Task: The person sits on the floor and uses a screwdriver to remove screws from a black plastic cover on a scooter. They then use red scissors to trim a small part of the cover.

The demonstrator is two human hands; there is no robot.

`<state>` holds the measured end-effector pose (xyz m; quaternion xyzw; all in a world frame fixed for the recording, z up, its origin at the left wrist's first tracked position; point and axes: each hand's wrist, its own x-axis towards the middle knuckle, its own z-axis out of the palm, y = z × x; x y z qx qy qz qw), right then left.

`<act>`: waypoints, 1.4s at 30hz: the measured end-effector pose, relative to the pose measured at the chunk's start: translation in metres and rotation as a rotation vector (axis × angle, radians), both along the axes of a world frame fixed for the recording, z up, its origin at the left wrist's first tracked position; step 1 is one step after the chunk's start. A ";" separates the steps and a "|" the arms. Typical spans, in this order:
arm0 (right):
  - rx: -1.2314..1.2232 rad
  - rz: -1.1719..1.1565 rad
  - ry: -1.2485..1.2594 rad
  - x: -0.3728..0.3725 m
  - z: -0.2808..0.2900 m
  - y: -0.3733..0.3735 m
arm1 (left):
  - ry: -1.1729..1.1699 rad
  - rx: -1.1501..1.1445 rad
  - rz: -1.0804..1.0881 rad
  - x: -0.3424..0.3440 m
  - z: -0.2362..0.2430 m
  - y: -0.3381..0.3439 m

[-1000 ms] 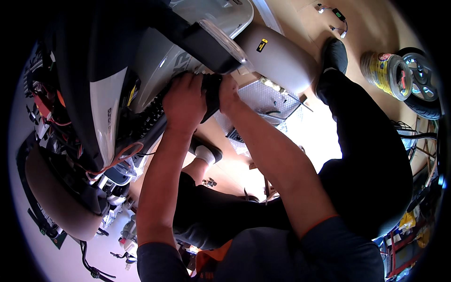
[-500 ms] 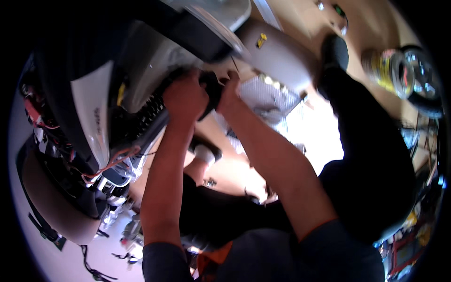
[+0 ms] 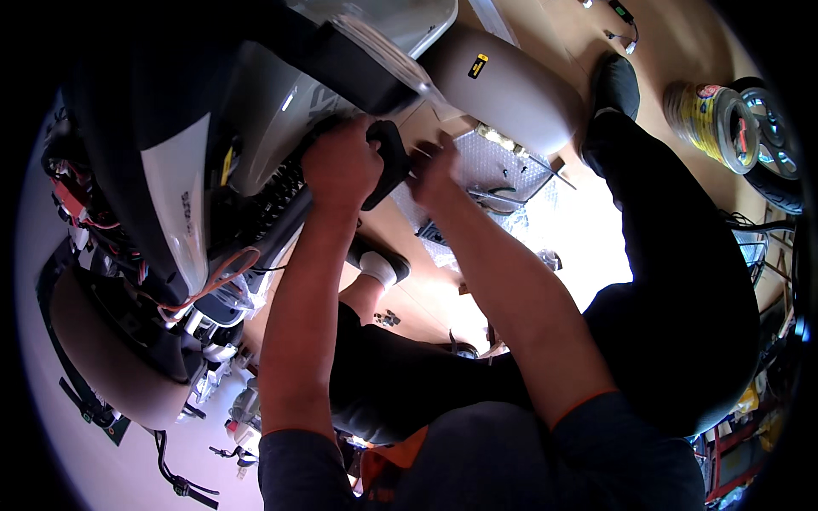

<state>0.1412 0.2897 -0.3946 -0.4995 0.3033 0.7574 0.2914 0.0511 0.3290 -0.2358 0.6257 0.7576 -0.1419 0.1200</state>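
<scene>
On the left stands a motor scooter with a pale front panel (image 3: pixel 177 209) and grey and black body panels. My left hand (image 3: pixel 342 166) is closed around a black plastic part (image 3: pixel 391 166) at the lower side of the scooter's body. The fingers partly hide where that part meets the body. Just right of the part, apart from it, is my right hand (image 3: pixel 436 175), its fingers bent inward and slightly blurred. Something dark shows by those fingertips, too small to name. Black ribbed trim (image 3: pixel 279 204) runs along the body below my left hand.
A rounded grey-beige cover (image 3: pixel 509 89) with a yellow label lies beyond my right hand. Bubble wrap (image 3: pixel 511 175) bears loose small parts. Rolls of tape (image 3: pixel 709 123) and a wheel (image 3: pixel 771 140) are at far right. An orange cable (image 3: pixel 223 277) hangs from the scooter. Small fasteners (image 3: pixel 387 318) lie near my foot.
My right hand has drawn away from the black plastic part, a little to the right. The left hand keeps its hold. The whole view has shifted slightly.
</scene>
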 end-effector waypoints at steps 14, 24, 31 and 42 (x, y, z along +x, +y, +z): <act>0.822 1.210 -0.869 0.041 -0.039 -0.039 | -0.605 0.152 0.134 0.026 0.107 -0.097; 0.830 1.754 -1.328 0.125 -0.050 -0.045 | -0.421 -0.366 0.094 0.016 0.104 -0.193; 0.943 1.594 -1.453 0.141 -0.069 -0.045 | -0.640 -0.337 -0.011 0.030 0.115 -0.210; 0.854 1.658 -1.599 0.175 -0.043 -0.055 | -0.682 -0.387 -0.160 0.035 0.125 -0.238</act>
